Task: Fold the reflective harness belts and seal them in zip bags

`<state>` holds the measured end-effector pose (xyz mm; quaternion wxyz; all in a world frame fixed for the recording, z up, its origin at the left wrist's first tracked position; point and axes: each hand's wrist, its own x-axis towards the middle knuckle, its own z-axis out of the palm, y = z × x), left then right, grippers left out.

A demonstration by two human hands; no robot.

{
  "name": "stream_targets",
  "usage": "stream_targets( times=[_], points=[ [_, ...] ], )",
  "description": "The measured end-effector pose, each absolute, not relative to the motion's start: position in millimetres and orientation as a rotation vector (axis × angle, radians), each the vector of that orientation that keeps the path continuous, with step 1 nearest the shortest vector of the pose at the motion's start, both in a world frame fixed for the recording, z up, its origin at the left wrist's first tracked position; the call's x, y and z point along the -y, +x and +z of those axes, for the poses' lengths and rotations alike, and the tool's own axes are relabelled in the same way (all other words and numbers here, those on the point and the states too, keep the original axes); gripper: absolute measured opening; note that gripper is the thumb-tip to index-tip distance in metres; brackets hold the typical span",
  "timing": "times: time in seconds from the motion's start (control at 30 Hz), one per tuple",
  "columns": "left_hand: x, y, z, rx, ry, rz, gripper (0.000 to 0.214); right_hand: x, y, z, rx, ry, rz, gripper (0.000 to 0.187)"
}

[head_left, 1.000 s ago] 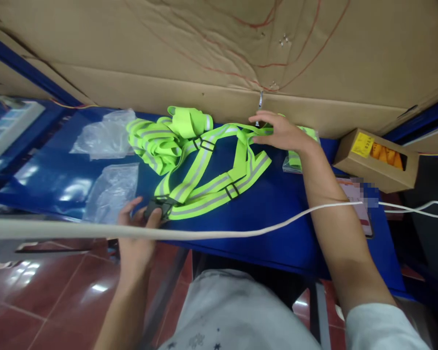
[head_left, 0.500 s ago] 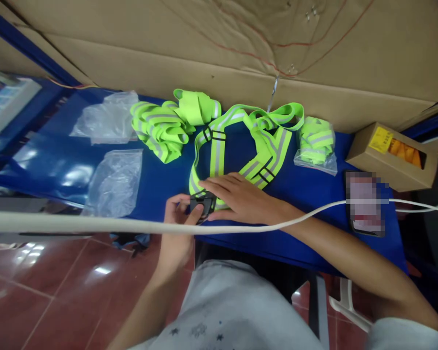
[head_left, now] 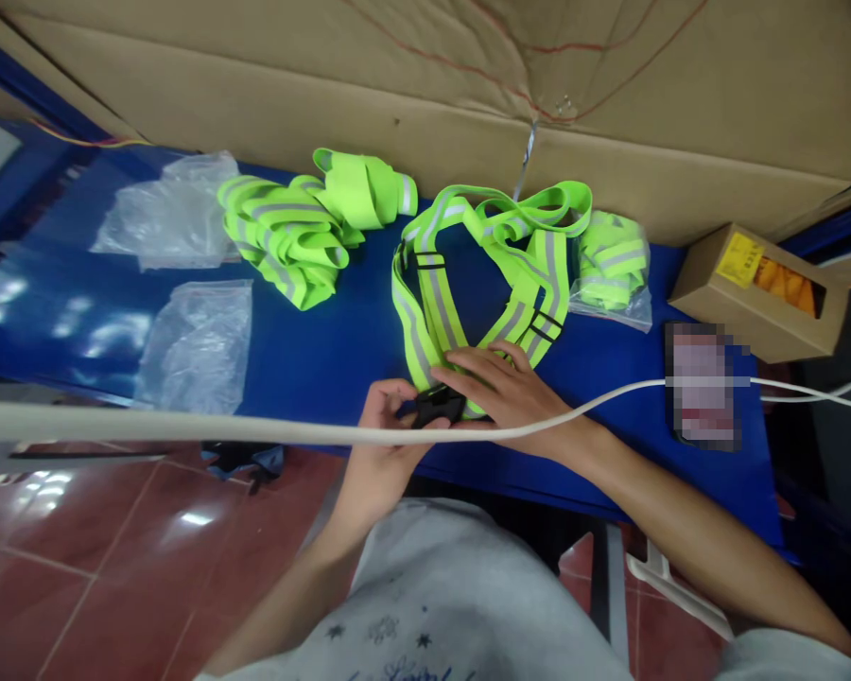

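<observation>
Neon reflective harness (head_left: 468, 274) — spread flat; black buckle (head_left: 438, 409).

The left hand (head_left: 383, 421) pinches with curled fingers and thumb; just right of it the right hand (head_left: 514, 392) lies palm-down, fingers extended leftward, both forearms bare.

The cable (head_left: 581, 410) crosses the buckle (head_left: 438, 407), and the left grip (head_left: 383, 443) and right grip (head_left: 517, 397) cover most of it. The right may be pinching it, but that is unclear. A flat thing (head_left: 702, 383) on the surface (head_left: 340, 350) is blurred out. The label on the box (head_left: 723, 293) is too small to read.
</observation>
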<state>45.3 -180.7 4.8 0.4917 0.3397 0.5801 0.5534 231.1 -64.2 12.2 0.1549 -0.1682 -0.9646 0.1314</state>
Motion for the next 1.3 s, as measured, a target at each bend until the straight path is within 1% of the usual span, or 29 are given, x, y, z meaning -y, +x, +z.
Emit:
stream_targets(
  times=[0.1, 0.23, 0.37, 0.43, 0.47, 0.57, 0.63, 0.7, 0.73, 0.8, 0.83, 0.87, 0.93, 1.03, 1.17, 1.3],
  points=[
    [176.4, 41.4, 6.1, -1.394, 0.830, 1.355, 0.044, 64.8, 230.7, 8.9, 2.752, -0.490, 0.475, 0.061],
    [175.7, 31.7, 8.8, -1.507, 0.935, 1.294, 0.042, 64.4, 229.8, 7.7, 2.710, -0.549, 0.581, 0.062],
    [176.8, 21.7, 12.5, -1.625, 1.079, 1.207, 0.030, 60.2, 233.6, 9.3, 2.683, -0.566, 0.599, 0.068],
    [177.7, 19.3, 12.6, -1.636, 1.054, 1.243, 0.029, 57.7, 236.1, 9.9, 2.675, -0.585, 0.585, 0.075],
    [178.4, 18.9, 12.1, -1.627, 1.043, 1.253, 0.030, 56.7, 236.9, 9.9, 2.679, -0.587, 0.572, 0.074],
    [179.9, 19.5, 9.6, -1.601, 1.108, 1.199, 0.041, 57.1, 236.8, 9.5, 2.734, -0.524, 0.522, 0.062],
    [179.0, 19.8, 8.3, -1.600, 1.180, 1.138, 0.045, 60.2, 235.9, 9.3, 2.767, -0.491, 0.464, 0.064],
    [175.3, 19.2, 7.5, -1.586, 1.168, 1.167, 0.040, 64.9, 236.4, 9.5, 2.715, -0.586, 0.375, 0.066],
    [172.4, 18.6, 7.2, -1.565, 1.120, 1.219, 0.036, 67.5, 237.5, 9.6, 2.666, -0.651, 0.326, 0.062],
    [165.7, 17.6, 6.5, -1.507, 0.978, 1.342, 0.034, 72.4, 240.8, 10.4, 2.598, -0.695, 0.247, 0.042],
    [162.4, 17.5, 6.0, -1.478, 0.904, 1.392, 0.035, 74.5, 242.4, 10.9, 2.609, -0.655, 0.220, 0.030],
    [159.4, 17.9, 5.4, -1.453, 0.839, 1.425, 0.036, 76.3, 243.4, 11.5, 2.648, -0.585, 0.193, 0.023],
    [154.7, 20.5, 4.4, -1.412, 0.742, 1.446, 0.040, 78.6, 242.7, 12.2, 2.721, -0.450, 0.119, 0.021],
    [149.8, 26.7, 5.6, -1.347, 0.684, 1.403, 0.047, 77.4, 236.4, 10.6, 2.665, -0.444, 0.013, 0.027],
    [142.1, 28.6, 14.8, -1.293, 0.749, 1.284, 0.053, 70.5, 232.5, 7.5, 2.528, -0.470, 0.127, 0.027],
    [136.6, 25.2, 24.0, -1.331, 0.920, 1.254, 0.052, 67.0, 239.3, 16.3, 2.553, -0.438, 0.195, 0.016]
  ],
)
